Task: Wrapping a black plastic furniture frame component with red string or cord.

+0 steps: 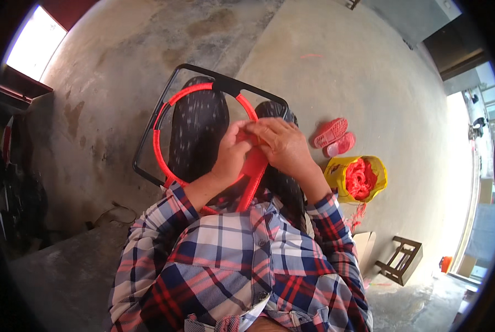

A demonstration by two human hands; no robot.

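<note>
A black rectangular frame [225,84] with a ring [157,149] inside it rests across my lap. Red cord or strip is wrapped around much of the ring, with some black portions showing. At the ring's right side, my left hand [231,155] and my right hand [287,148] meet, fingers closed. Red material shows between them, and a wide red section [252,182] runs down below my fingers toward my shirt. My fingertips partly hide each other, so the exact piece each one pinches is hard to make out.
To the right on the concrete floor stands a yellow bucket [333,171] with tangled red strips [360,178] inside, some trailing out. Red shoes [331,133] lie just beyond it. A small brown wooden stool [400,260] lies at lower right. Dark clutter [20,193] lines the left side.
</note>
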